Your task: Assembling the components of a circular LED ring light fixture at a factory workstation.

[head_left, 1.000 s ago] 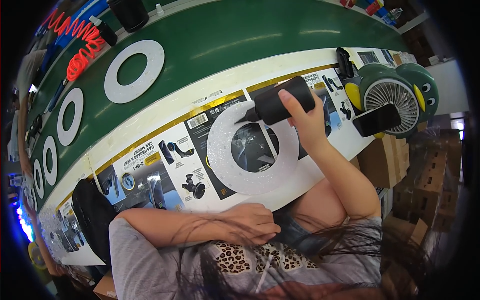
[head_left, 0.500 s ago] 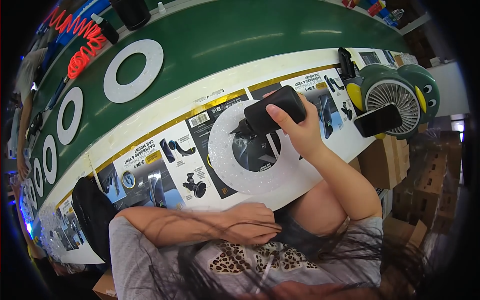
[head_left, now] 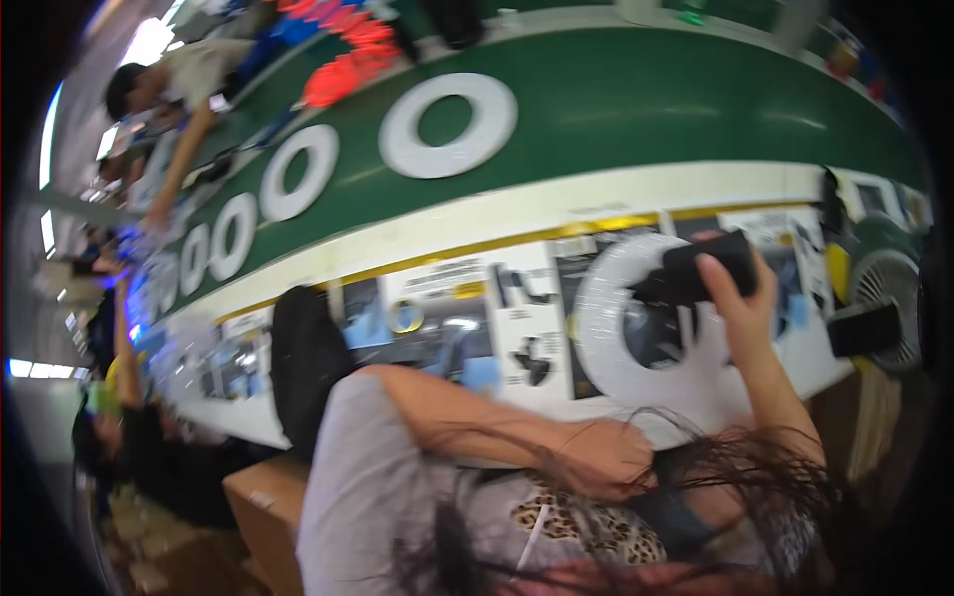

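Observation:
My right hand (head_left: 747, 308) is wrapped round a black bottle (head_left: 711, 268), tilted almost level with its narrow tip to the left. That tip hangs over the upper part of a white flat ring (head_left: 604, 318); blur hides whether it touches. Under the ring, printed sheets with product pictures (head_left: 452, 343) cover the white tabletop. My left hand (head_left: 608, 459) rests against my body below the table's near edge. Its fingers are curled in, and its palm is hidden.
More white rings (head_left: 447, 124) lie along a green conveyor belt (head_left: 636, 114) beyond the table. A black rounded object (head_left: 303, 353) stands at left. A green fan (head_left: 879, 298) with a phone (head_left: 863, 330) before it is at right. Co-workers (head_left: 189, 94) are at far left, a cardboard box (head_left: 268, 507) below.
My view has swung left, so the scene shifts rightward and blurs, and co-workers come into sight. The bottle stays in my right hand above the ring; my left arm keeps its pose.

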Tool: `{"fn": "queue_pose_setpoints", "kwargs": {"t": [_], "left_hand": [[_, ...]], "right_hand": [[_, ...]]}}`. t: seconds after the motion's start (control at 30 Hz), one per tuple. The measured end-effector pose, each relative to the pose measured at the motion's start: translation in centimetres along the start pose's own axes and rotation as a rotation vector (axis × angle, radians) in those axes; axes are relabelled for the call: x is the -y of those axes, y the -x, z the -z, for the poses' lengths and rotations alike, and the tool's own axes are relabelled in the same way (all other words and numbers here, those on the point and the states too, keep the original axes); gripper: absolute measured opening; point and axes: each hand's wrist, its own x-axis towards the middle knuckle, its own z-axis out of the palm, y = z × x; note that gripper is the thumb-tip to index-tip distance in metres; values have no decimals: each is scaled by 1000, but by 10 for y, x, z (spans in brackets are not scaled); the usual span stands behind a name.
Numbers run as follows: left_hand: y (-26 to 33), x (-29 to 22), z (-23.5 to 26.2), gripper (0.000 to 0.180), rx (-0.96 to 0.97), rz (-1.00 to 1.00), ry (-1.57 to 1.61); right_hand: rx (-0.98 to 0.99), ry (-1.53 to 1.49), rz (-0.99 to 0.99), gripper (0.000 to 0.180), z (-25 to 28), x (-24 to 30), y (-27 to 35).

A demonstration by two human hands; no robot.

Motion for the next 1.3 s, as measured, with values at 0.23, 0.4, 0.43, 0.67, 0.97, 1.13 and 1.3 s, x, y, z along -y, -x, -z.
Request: {"fn": "queue_pose_setpoints", "kwargs": {"t": [0.23, 0.4, 0.43, 0.67, 0.97, 1.13, 1.3], "left_hand": [[3, 1, -9, 7, -157, 7, 97], [5, 5, -10, 8, -176, -43, 119], [24, 7, -29, 10, 45, 318, 439], [11, 5, 0, 14, -133, -11, 24], [0, -2, 11, 14, -50, 52, 53], [4, 1, 3, 16, -123, -3, 69], [9, -5, 11, 16, -127, 51, 20]], "right_hand": [[-57, -43, -100, 25, 6, -21, 1], [-95, 44, -224, 33, 7, 0, 3], [-55, 18, -185, 36, -1, 2, -1], [28, -145, -132, 24, -10, 5, 1], [102, -102, -176, 25, -1, 13, 6], [103, -51, -95, 26, -4, 6, 6], [142, -84, -73, 26, -14, 9, 1]]}}
